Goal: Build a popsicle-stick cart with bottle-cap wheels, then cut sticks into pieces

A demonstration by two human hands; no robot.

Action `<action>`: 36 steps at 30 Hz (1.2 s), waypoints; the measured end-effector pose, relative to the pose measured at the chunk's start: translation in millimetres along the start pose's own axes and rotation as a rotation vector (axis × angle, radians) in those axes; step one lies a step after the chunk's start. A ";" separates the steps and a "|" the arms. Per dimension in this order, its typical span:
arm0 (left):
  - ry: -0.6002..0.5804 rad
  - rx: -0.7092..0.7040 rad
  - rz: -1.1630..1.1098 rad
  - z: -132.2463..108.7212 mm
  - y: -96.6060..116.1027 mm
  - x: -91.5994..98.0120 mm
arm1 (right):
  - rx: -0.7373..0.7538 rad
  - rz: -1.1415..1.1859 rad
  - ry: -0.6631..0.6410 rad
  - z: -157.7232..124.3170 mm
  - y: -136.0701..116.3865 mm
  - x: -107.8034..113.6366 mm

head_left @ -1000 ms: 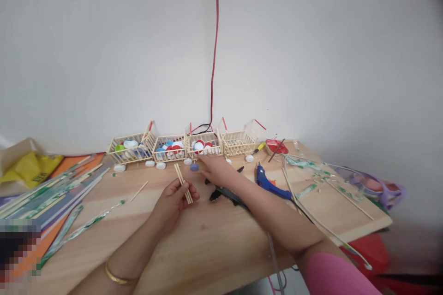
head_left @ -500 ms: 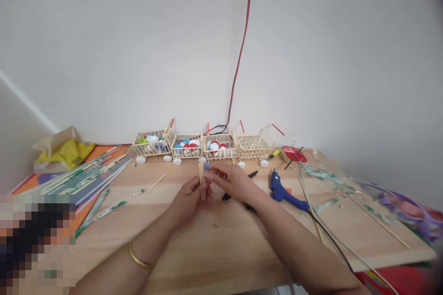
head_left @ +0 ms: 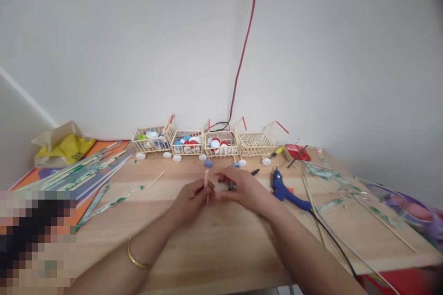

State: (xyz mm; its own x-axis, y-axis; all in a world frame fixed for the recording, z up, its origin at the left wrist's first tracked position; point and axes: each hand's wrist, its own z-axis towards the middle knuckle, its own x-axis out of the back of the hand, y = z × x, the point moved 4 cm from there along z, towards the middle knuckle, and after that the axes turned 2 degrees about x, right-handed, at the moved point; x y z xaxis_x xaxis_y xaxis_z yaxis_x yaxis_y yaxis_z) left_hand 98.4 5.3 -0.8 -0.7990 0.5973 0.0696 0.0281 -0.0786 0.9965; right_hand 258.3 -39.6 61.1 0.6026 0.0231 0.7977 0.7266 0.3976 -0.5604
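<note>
My left hand point(head_left: 192, 197) is closed around a short bundle of thin wooden sticks point(head_left: 206, 177), held upright above the table. To its right my right hand point(head_left: 246, 189) is apart from the sticks, thumb and fingers curved with a gap between them. A dark tool point(head_left: 232, 185) shows through that gap, and its black tip point(head_left: 255, 172) pokes out behind the knuckles; the hand hides most of it. Beyond the hands lie a blue bottle cap point(head_left: 208, 164) and another blue cap point(head_left: 236, 165), near the carts.
Several stick-built carts, including a rightmost cart point(head_left: 256, 144), stand along the wall. A blue glue gun point(head_left: 290, 196) lies right, its cord running forward. Wrapped sticks point(head_left: 83, 168) are piled left. A yellow-handled cutter point(head_left: 277, 152) and red dish point(head_left: 296, 152) sit at the back.
My right hand has drawn back from the sticks' upper ends, slightly right and down, its fingers parted. The sticks now appear turned edge-on in my left hand. More of the blue caps shows.
</note>
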 end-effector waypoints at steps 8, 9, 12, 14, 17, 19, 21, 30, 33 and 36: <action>0.204 0.310 -0.415 3.7 -17.5 5.0 | -0.257 -0.326 -0.216 -43.2 45.3 19.5; 0.209 0.316 -0.446 3.8 -16.9 4.5 | -0.271 -0.332 -0.228 -44.9 48.8 18.7; 0.211 0.335 -0.495 3.1 -13.5 3.7 | -0.279 -0.339 -0.234 -44.0 52.4 16.4; 0.221 0.330 -0.471 3.7 -11.0 6.6 | -0.259 -0.351 -0.246 -40.8 51.0 14.8; 0.321 0.234 -0.313 6.9 -5.3 21.8 | -0.255 -0.384 -0.278 -37.8 47.6 12.8; 0.416 0.152 -0.130 8.6 -0.8 36.3 | -0.259 -0.392 -0.284 -37.8 44.5 11.3; 0.472 0.084 0.077 9.4 3.1 49.5 | -0.255 -0.375 -0.290 -38.2 40.6 8.5; 0.524 -0.184 0.971 5.6 13.4 73.6 | -0.286 -0.308 -0.179 -41.8 11.3 -15.2; 0.503 -0.091 1.157 4.0 13.5 76.3 | -0.399 -0.189 -0.076 -57.3 1.9 -24.4; 0.508 0.060 1.267 1.3 14.2 80.8 | -0.533 -0.090 0.013 -78.3 0.5 -29.6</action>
State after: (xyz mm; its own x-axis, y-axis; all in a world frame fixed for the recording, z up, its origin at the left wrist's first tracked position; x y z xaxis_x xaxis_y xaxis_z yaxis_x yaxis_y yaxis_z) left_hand 35.0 53.5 19.1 -0.3372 -0.2146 0.9166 0.9145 -0.3060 0.2648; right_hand 266.8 -111.9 19.8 0.5315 -0.0026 0.8470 0.8404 -0.1229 -0.5278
